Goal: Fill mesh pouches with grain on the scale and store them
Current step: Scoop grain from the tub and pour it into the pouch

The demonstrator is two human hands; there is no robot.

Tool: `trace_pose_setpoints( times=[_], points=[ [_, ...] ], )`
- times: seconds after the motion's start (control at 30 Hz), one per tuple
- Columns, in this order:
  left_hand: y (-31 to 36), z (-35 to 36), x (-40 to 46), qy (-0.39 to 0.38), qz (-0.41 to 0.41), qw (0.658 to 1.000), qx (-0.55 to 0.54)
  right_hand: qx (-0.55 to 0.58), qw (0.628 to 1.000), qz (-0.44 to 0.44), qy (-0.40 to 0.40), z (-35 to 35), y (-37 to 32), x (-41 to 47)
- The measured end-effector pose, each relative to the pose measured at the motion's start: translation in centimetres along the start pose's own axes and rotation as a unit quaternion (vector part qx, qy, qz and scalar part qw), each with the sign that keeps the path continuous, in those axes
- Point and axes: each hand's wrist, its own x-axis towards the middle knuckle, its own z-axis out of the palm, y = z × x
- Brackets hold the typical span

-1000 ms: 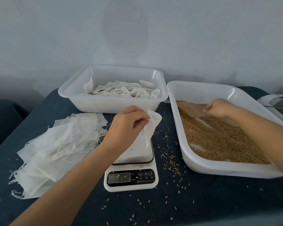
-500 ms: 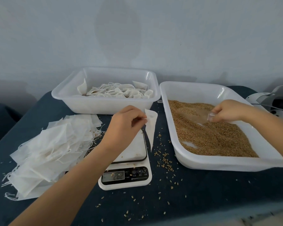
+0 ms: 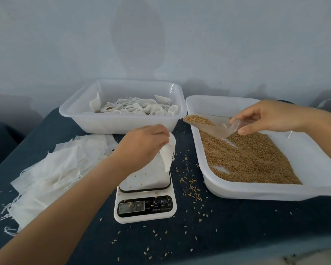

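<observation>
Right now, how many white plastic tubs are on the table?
2. One tub sits behind the scale, holding pouches; the other tub is to its right, holding grain. None seems hidden.

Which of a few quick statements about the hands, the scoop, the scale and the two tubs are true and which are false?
1. The right hand holds a clear scoop loaded with grain. True.
2. The left hand pinches a white mesh pouch above the scale. True.
3. The scoop is tipping grain into the pouch. False: it is over the grain tub, apart from the pouch.
4. The back tub holds loose grain. False: it holds white pouches.
5. Empty pouches are piled right of the scale. False: the pile of pouches lies to its left.
</observation>
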Motion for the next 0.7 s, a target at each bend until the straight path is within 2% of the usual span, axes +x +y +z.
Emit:
trace_pose_setpoints(
  times=[0.07,0.23,0.47,0.7],
  points=[
    [-0.3,0.0,-0.1,-0.032,0.038,0.998,0.025,-0.004,1.000,-0.015,-0.016,0.2,-0.7,0.0],
    [-0.2,-0.3,0.0,-0.043,0.080,0.996,0.009,-0.035,0.998,-0.043,-0.042,0.7,-1.4,0.0],
    [-1.1,-1.9,1.1,-0.081,0.027,0.996,-0.033,-0.053,0.996,-0.056,-0.042,0.7,-2.3,-0.4],
    [-1.6,-0.6,1.1,-0.096,-0.049,0.988,-0.109,-0.058,0.995,-0.060,-0.061,0.9,-2.9,-0.6]
  ],
)
